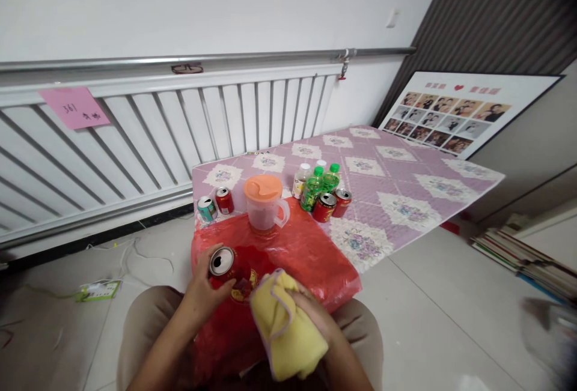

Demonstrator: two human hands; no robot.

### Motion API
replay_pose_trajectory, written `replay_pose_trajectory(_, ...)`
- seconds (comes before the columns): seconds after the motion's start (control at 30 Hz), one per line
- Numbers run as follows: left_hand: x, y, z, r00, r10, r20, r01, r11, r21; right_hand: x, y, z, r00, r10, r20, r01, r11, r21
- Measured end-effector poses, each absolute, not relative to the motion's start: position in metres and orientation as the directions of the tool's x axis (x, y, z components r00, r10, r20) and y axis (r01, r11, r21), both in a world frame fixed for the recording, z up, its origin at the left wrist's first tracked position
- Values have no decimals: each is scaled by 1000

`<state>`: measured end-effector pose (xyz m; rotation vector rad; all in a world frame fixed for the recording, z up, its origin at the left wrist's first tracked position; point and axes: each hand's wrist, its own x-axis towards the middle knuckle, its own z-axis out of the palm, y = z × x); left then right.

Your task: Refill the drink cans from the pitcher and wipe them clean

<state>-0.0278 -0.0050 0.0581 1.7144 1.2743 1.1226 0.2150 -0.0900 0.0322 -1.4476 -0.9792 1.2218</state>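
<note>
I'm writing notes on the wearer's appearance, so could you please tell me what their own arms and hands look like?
The left hand and right hand are ungloved, the right partly hidden. The left forearm and right forearm are bare as far as they show, with no sleeve, watch or bracelet visible. I see no cables or clear markings on them.

The left hand curls in a grip, the right hand clasps, partly hidden
</note>
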Motion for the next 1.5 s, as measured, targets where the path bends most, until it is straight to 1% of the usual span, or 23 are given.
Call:
replay_pose_trajectory(0.03, -30, -5, 56, 125, 967, 220, 351, -251, 902, 226, -87, 37, 94, 954, -284, -133, -271, -953)
replay_pose_trajectory(0.07, -31, -5, 53, 118, 970, 214, 355, -243, 903, 237, -83, 43, 72, 945, -320, -216, -299, -930)
replay_pose_trajectory(0.1, -32, -5, 51, 111, 972, 209, 360, -235, 903, 248, -77, 49, 95, 944, -315, -209, -290, -934)
replay_pose_trajectory(0.13, -32, -6, 49, 105, 973, 205, 367, -230, 901, 258, -71, 55, 144, 948, -285, -138, -266, -954)
replay_pose_trajectory(0.2, -30, -8, 46, 104, 976, 191, 379, -216, 900, 273, -59, 64, 234, 964, -125, 145, -161, -976)
replay_pose_trajectory(0.27, -26, -11, 45, 109, 978, 177, 380, -206, 902, 282, -48, 68, 235, 967, 99, 464, -22, -886)
replay_pose_trajectory(0.33, -22, -13, 44, 104, 977, 185, 377, -211, 902, 282, -39, 64, 160, 953, 258, 681, 82, -727)
replay_pose_trajectory(0.37, -20, -14, 44, 100, 976, 193, 378, -217, 900, 280, -36, 60, 119, 953, 278, 746, 99, -659)
replay_pose_trajectory(0.4, -18, -14, 44, 100, 975, 198, 380, -222, 898, 276, -34, 55, 87, 964, 250, 789, 87, -608)
replay_pose_trajectory(0.5, -14, -15, 44, 116, 977, 181, 376, -212, 902, 263, -33, 39, 59, 997, 53, 849, -22, -529)
replay_pose_trajectory(0.53, -14, -16, 44, 124, 977, 172, 372, -206, 905, 259, -34, 36, 78, 997, 18, 852, -57, -520)
replay_pose_trajectory(0.6, -11, -16, 43, 138, 978, 159, 361, -199, 911, 253, -39, 34, 98, 994, 43, 831, -58, -553)
replay_pose_trajectory(0.7, -3, -19, 44, 172, 975, 142, 345, -195, 918, 242, -52, 42, 41, 991, 130, 712, 62, -699)
replay_pose_trajectory(0.8, 10, -22, 52, 230, 964, 137, 326, -208, 922, 227, -67, 51, -63, 994, 87, 556, 107, -824)
replay_pose_trajectory(0.9, 25, -28, 62, 297, 947, 122, 289, -211, 934, 210, -77, 47, -99, 993, 66, 452, 104, -886)
replay_pose_trajectory(1.03, 44, -37, 68, 340, 937, 78, 246, -168, 955, 200, -84, 33, 32, 992, 120, 367, 100, -925)
replay_pose_trajectory(1.1, 51, -40, 67, 349, 934, 81, 208, -161, 965, 203, -86, 32, 65, 988, 141, 333, 111, -936)
replay_pose_trajectory(1.2, 55, -41, 65, 339, 934, 109, 162, -172, 972, 223, -85, 39, 116, 986, 117, 261, 83, -962)
replay_pose_trajectory(1.27, 52, -38, 64, 279, 953, 117, 182, -173, 968, 247, -80, 43, 228, 971, 72, 224, 19, -975)
replay_pose_trajectory(1.33, 43, -34, 62, 196, 975, 107, 216, -150, 965, 279, -71, 44, 403, 915, 31, 218, -64, -974)
replay_pose_trajectory(1.37, 37, -32, 60, 163, 982, 92, 224, -127, 966, 297, -65, 42, 482, 875, 39, 238, -88, -967)
replay_pose_trajectory(1.43, 22, -29, 52, 122, 992, 37, 231, -65, 971, 335, -52, 35, 582, 806, 113, 285, -73, -956)
replay_pose_trajectory(1.5, 7, -28, 41, 98, 995, -13, 235, -10, 972, 370, -40, 25, 640, 756, 138, 300, -81, -950)
